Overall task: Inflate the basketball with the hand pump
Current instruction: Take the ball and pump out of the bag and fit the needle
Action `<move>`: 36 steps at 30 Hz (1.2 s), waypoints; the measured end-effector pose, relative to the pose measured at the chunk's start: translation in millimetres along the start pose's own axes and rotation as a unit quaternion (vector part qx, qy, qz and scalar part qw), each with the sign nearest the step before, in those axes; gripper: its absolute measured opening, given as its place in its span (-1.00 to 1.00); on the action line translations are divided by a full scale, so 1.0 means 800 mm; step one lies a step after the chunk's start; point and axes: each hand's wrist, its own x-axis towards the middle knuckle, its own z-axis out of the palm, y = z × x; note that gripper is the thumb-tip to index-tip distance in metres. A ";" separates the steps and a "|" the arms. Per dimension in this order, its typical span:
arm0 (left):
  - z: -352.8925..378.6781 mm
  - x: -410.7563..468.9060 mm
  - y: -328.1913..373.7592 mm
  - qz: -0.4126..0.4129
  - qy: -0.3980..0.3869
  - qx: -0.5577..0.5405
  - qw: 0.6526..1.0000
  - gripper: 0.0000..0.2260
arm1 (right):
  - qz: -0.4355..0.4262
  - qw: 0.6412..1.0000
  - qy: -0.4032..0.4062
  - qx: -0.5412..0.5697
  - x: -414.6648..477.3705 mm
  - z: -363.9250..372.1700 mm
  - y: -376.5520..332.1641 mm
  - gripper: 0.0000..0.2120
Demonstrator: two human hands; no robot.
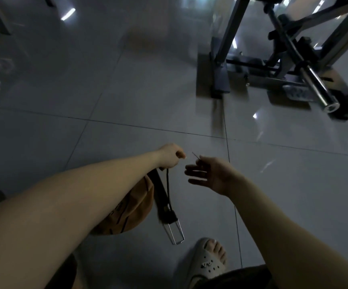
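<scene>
Both hands are meeting at frame centre: left hand (170, 156) is closing around the pump's limp hose (168, 185), right hand (211, 174), half-open, is pinching the thin, bendable needle (195, 156); the slack, floppy basketball (130, 211) is lying lower left.

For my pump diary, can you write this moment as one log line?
left hand: holds hose end | right hand: pinches needle | needle unattached | basketball: floor

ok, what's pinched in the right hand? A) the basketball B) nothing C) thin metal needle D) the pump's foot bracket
C: the right hand pinches a thin needle between fingertips, its tip aimed at the left hand, which grips the pump hose.
</scene>
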 end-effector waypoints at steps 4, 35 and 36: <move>-0.012 0.023 0.021 -0.028 -0.015 -0.107 0.994 -0.60 | 0.027 0.980 0.056 -0.191 0.027 -0.019 0.031 -0.76; 0.052 -0.068 -0.237 -0.142 0.004 0.211 0.967 -0.85 | -0.073 0.727 0.030 -0.682 0.258 0.083 0.131 -0.70; 0.046 -0.073 -0.233 -0.133 -0.001 0.225 0.965 -0.91 | -0.095 0.701 0.027 -0.706 0.245 0.083 0.126 -0.70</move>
